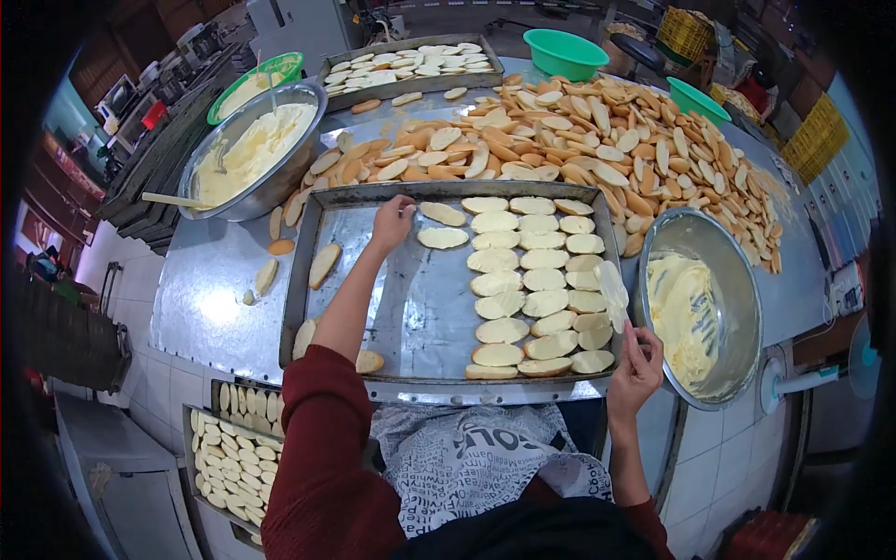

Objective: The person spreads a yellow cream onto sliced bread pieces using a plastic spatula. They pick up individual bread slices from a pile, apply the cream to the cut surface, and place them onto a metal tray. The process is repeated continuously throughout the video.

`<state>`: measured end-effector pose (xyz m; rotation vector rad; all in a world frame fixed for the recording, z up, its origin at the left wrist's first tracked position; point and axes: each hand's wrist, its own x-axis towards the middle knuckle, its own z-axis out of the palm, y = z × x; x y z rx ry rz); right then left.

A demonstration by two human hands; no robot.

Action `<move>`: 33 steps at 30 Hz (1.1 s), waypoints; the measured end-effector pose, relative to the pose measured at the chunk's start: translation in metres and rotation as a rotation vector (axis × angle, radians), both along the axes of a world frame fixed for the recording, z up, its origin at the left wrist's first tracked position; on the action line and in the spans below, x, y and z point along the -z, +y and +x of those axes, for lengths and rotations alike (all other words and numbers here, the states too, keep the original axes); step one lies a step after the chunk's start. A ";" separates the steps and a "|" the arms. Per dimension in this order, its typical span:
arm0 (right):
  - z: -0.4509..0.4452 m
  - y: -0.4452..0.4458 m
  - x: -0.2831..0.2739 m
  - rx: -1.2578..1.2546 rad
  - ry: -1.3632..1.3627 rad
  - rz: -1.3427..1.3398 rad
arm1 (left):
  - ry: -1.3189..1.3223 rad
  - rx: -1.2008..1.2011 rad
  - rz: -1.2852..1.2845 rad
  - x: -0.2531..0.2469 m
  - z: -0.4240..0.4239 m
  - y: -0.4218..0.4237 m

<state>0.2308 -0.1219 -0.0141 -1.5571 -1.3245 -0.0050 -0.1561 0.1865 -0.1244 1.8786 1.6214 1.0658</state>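
Note:
My right hand (635, 360) grips a spatula (612, 290) with a pale, cream-smeared blade. The blade is over the right rim of a metal baking tray (406, 372). Cream-coated oval bread slices (495, 283) fill the tray's right side in three columns. My left hand (393, 222) is inside the tray near its far rim, fingers curled. It is just left of two coated slices (442, 239); whether anything is between its fingertips is unclear. An uncoated-looking slice (325, 266) lies at the tray's left. My left forearm partly hides other slices near the front left corner.
A steel bowl of cream (689, 308) stands right of the tray. Another large cream bowl (252, 150) stands back left. A wide heap of bread slices (560, 136) lies behind the tray. Farther back are a filled tray (413, 66) and a green basin (565, 54). Filled trays (234, 462) are low at left.

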 end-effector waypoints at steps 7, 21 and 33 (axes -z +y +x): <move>-0.002 -0.002 0.000 -0.002 0.011 -0.022 | -0.378 -0.064 -0.371 -0.003 0.014 0.010; -0.003 -0.005 0.001 0.008 0.026 -0.028 | -0.719 -0.211 -0.551 -0.002 0.020 0.020; 0.002 -0.008 0.005 0.018 0.022 -0.019 | -0.429 -0.127 -0.439 -0.011 0.015 -0.011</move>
